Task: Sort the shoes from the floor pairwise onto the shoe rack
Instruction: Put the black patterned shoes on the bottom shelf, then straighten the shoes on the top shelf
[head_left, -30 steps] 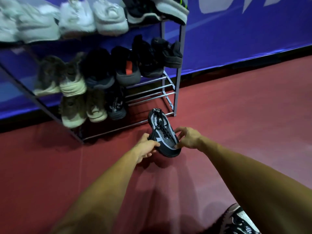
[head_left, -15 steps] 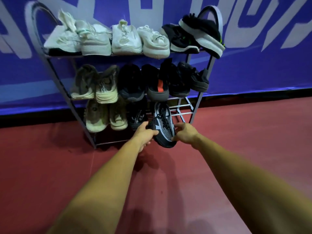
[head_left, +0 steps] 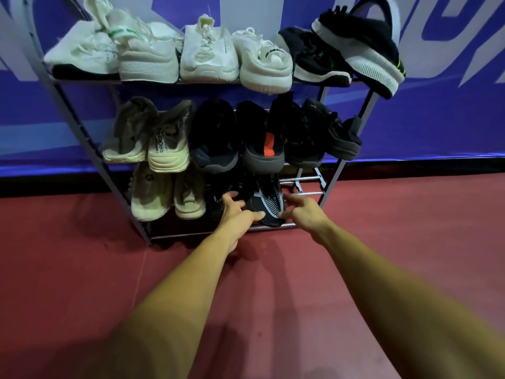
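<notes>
Your left arm reaches far forward, and your left hand (head_left: 237,216) is low at the bottom shelf of the shoe rack (head_left: 177,237). Its fingers are spread and straight over a dark shoe (head_left: 218,196), and its thumb stretches right against the near end of the black-and-white knit shoe (head_left: 269,201). That shoe sits on the bottom shelf, toe pointing far, between your two hands. Your right hand (head_left: 304,212) is just right of it, fingers loose and apart, gripping nothing; whether the fingertips touch the shoe cannot be told.

Left of the dark shoe a beige pair (head_left: 166,199) fills the bottom shelf. To the knit shoe's right are bare shelf bars (head_left: 307,193). The middle shelf hangs close above your hands, with another beige pair and black shoes (head_left: 262,143). On top are white sneakers (head_left: 207,53), then black ones, the rightmost tilted over the rack's edge. A blue banner (head_left: 442,119) stands behind, above the red floor (head_left: 410,242).
</notes>
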The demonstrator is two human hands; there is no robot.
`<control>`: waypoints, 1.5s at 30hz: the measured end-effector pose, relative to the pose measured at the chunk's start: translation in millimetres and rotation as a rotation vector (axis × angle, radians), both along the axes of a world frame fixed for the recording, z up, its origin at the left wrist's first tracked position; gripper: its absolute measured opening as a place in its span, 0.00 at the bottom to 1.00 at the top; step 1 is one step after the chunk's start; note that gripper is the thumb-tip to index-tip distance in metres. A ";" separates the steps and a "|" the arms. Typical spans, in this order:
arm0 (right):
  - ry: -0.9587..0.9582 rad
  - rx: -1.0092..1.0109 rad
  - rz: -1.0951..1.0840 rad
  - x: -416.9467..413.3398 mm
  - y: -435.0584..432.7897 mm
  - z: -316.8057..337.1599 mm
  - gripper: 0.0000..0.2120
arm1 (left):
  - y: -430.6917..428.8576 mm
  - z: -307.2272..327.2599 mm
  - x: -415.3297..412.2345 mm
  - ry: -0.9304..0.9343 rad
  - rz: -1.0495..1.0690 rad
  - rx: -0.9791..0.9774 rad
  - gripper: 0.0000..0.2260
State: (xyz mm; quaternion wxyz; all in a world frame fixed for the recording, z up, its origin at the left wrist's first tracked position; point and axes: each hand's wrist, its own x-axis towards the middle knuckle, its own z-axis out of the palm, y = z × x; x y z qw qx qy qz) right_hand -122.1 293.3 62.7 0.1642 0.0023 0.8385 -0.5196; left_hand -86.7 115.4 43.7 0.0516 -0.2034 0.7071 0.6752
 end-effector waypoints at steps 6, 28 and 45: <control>0.006 0.052 -0.011 -16.8 -3.2 -17.0 0.30 | 5.6 -11.3 -10.8 -0.026 -0.087 -0.002 0.46; 0.011 0.100 -0.068 -14.6 -24.6 -16.0 0.28 | 12.6 -5.8 -18.2 -0.181 -0.058 -0.147 0.33; 0.337 0.417 0.171 69.9 -15.3 121.7 0.21 | -40.3 130.5 42.0 -0.009 -0.293 -0.514 0.19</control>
